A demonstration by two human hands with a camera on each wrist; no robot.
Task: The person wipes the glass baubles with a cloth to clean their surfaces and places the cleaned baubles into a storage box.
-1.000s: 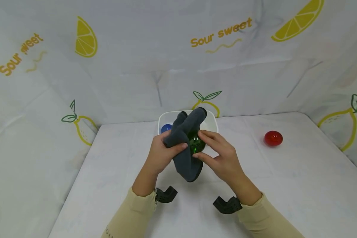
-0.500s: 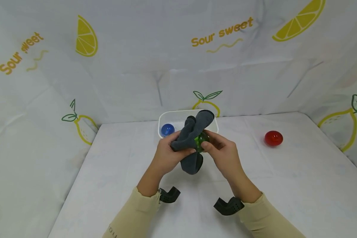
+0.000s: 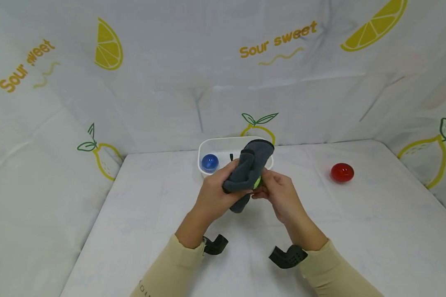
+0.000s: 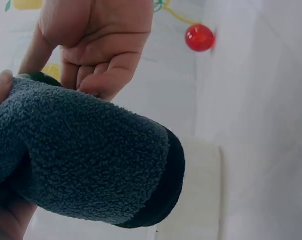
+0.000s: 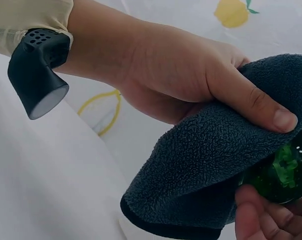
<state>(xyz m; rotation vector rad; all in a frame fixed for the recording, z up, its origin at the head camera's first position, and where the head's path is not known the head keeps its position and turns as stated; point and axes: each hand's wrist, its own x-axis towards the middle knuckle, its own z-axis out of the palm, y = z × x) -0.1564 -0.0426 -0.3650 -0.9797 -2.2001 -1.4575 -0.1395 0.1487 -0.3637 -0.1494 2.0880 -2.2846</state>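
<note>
A dark grey-blue fleecy cloth (image 3: 247, 165) with a black edge is folded round a clear green ball (image 5: 283, 175), held up in front of the white tub. My left hand (image 3: 216, 194) grips the cloth, its thumb (image 5: 270, 112) pressing it near the ball. From the other side, my right hand (image 3: 280, 196) holds the ball's exposed side with curled fingers (image 5: 263, 215). Only a small bright green part shows in the head view; cloth and fingers hide the rest. In the left wrist view, the cloth covers nearly all of the ball.
Behind the hands stands the white tub (image 3: 226, 141), with a blue ball (image 3: 209, 163) at its left end and a small black piece (image 3: 231, 157) beside the cloth. A red ball (image 3: 342, 172) lies on the white-covered table (image 3: 357, 231) at the right. A lemon-printed sheet (image 3: 152, 90) hangs behind.
Both hands have shifted slightly, the left one rightward with the cloth. The cloth has turned and covers more of the green ball. The blue ball now shows fully in the tub.
</note>
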